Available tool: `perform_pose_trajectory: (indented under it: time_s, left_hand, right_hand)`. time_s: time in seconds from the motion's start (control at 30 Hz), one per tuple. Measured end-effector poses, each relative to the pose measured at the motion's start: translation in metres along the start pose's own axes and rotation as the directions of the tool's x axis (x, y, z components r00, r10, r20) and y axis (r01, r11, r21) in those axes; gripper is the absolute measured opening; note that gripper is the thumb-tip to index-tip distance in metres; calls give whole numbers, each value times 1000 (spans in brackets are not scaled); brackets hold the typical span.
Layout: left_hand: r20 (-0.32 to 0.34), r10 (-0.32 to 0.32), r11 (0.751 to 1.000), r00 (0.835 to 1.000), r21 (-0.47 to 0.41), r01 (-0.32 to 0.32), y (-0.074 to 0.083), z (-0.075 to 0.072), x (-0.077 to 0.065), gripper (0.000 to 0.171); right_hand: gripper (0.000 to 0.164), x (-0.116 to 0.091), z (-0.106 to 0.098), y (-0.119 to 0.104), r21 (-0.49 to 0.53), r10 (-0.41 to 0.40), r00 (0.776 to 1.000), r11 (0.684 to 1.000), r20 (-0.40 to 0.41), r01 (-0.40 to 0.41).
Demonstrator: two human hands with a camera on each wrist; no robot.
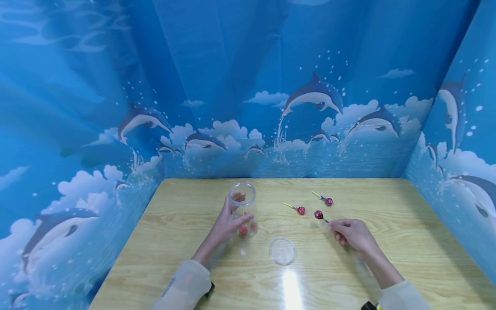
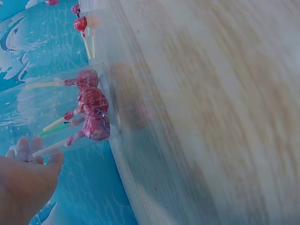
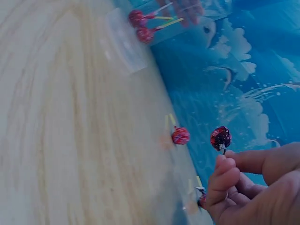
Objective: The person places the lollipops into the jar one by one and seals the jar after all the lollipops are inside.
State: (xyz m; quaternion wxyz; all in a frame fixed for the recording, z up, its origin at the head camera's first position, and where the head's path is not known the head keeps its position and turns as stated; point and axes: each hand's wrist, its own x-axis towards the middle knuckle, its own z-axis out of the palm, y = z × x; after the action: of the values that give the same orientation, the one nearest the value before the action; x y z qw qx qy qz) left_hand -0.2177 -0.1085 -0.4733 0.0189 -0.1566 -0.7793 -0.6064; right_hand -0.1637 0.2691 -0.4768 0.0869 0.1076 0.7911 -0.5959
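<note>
My left hand [image 1: 229, 219] grips a clear plastic jar [image 1: 248, 211] round its side, its mouth uncovered at the top. Several wrapped lollipops [image 2: 93, 101] sit inside, heads down at the jar's bottom and sticks pointing up. To the right, my right hand [image 1: 354, 234] pinches the stick of a dark red lollipop [image 3: 221, 138] between thumb and fingertips, its round head pointing away from the hand. Two more lollipops lie on the table just beyond: a red one [image 1: 301, 210] and a darker one [image 1: 328, 201].
A round clear lid [image 1: 282, 251] lies flat on the wooden table [image 1: 170, 258] between my hands. Blue dolphin-print curtains [image 1: 232, 86] stand along the table's back and sides.
</note>
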Motion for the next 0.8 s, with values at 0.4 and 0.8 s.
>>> perform_pose_trajectory:
  time_s: [0.4, 0.8]
  left_hand:
    - [0, -7, 1000, 1000, 11, 7, 2, 1, 0, 76]
    - [-16, -8, 1000, 1000, -26, 7, 2, 2, 1, 78]
  right_hand:
    - [12, -21, -38, -23, 411, -61, 998, 910, 6, 53]
    - [15, -30, -33, -35, 560, -139, 979, 828, 146, 33]
